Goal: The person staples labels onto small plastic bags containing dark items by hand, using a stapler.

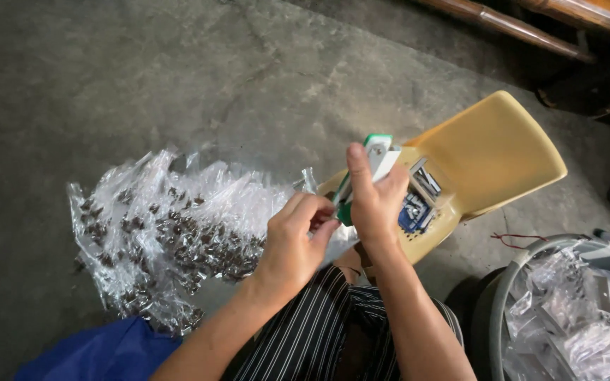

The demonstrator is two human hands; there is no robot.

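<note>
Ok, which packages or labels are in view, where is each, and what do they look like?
Clear packets: heaped on the floor at left, crinkled plastic holding small dark pieces.
Green-and-white package: flat, held in the right hand above the yellow chair.
Clear bags: crumpled, in the grey bin at lower right.

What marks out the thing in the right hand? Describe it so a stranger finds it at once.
Start at the tan plastic chair on the concrete floor. In front of its seat, the right hand grips a small green-and-white device, held upright. It is the only green thing here; the clear plastic bags lie to the left.
</note>
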